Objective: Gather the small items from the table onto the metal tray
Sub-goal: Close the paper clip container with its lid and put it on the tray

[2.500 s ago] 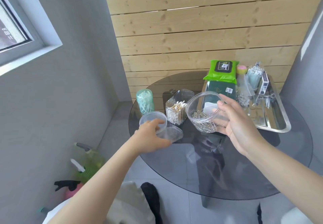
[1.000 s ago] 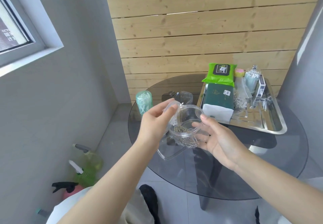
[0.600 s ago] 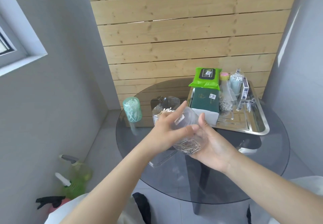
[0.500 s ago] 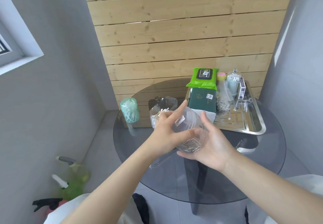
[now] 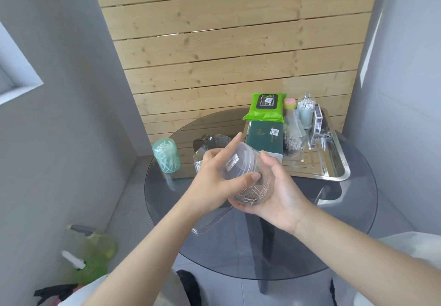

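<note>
A small round clear plastic jar holding silver paper clips [image 5: 248,181] is held tilted above the round dark glass desk [image 5: 346,222], near its middle. The jar is cupped from below and the right by the right hand [image 5: 276,191], whose fingers are curled round its base. A clear lid with a white label [image 5: 235,162] is pressed onto the jar's mouth by the left hand [image 5: 214,181]; the thumb is laid across the jar's side and the fingers are wrapped over the lid, the index finger extended.

On the desk, left of the hands, a translucent teal cylinder of white floss picks [image 5: 166,156] is seen upright. Just behind the left hand a clear box [image 5: 210,143] is partly hidden; its contents cannot be told. A clear flat lid [image 5: 210,219] is noted on the glass below the hands.

The rectangular metal tray [image 5: 334,169] is located at the far right of the desk. On it are recorded a dark green box [image 5: 265,138], a bright green wipes pack [image 5: 265,106], a clear bag of small white items [image 5: 292,136], a clear jar of cotton swabs [image 5: 305,111] and a small blue-and-white box [image 5: 317,118].
</note>
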